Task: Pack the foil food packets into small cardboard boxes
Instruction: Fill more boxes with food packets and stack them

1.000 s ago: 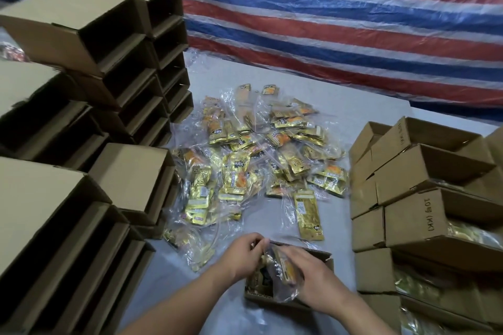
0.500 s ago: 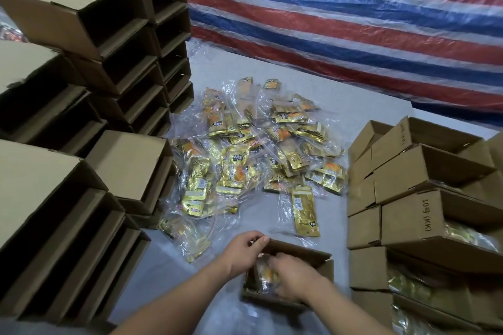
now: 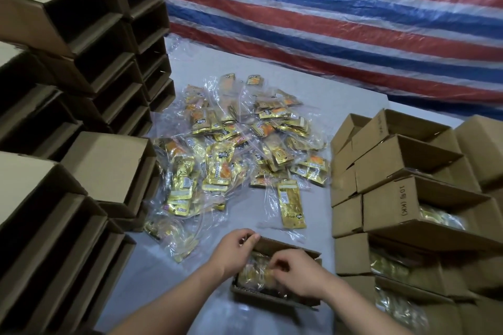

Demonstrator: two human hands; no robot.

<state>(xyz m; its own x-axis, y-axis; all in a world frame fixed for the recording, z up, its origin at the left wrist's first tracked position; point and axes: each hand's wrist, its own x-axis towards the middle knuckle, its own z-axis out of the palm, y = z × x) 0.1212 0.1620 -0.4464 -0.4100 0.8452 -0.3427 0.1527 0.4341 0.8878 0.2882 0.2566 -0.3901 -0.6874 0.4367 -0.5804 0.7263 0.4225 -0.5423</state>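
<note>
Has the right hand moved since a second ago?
Yes. The right hand has gone down into the small cardboard box, pressing the packets it earlier held above the rim.

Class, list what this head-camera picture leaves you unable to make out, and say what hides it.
1. Contents of the small box: covered by the left hand and right hand.
2. Print on the loose packets: too small, with glare from the plastic wrap.
3. Insides of the stacked boxes on the left: in shadow.
4. Filled boxes on the right: cut off by the frame edge.
</note>
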